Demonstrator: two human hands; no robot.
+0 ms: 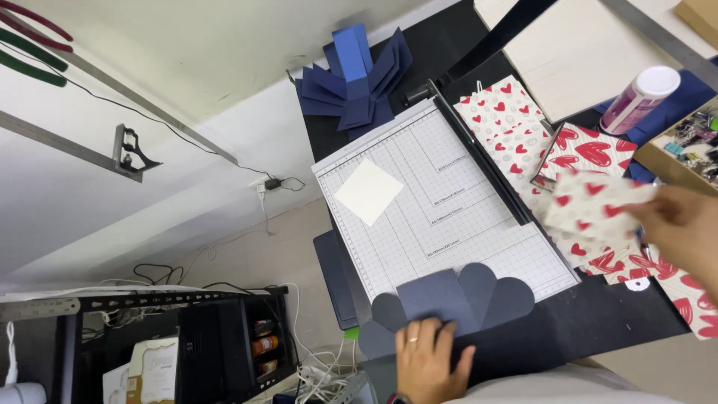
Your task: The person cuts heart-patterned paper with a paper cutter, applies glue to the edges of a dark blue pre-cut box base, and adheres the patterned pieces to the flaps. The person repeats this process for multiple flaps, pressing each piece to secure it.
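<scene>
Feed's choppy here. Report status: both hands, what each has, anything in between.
Left hand flat on navy heart-flap card. Right hand holds heart-print paper, blurred. Paper cutter between them, cream square on it.

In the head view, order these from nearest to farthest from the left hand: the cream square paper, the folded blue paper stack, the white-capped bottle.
From the left hand, bottom centre:
1. Cream square paper, on the cutter's grid, above the hand.
2. Folded blue paper stack, beyond the cutter's top edge.
3. White-capped bottle, far upper right.
</scene>
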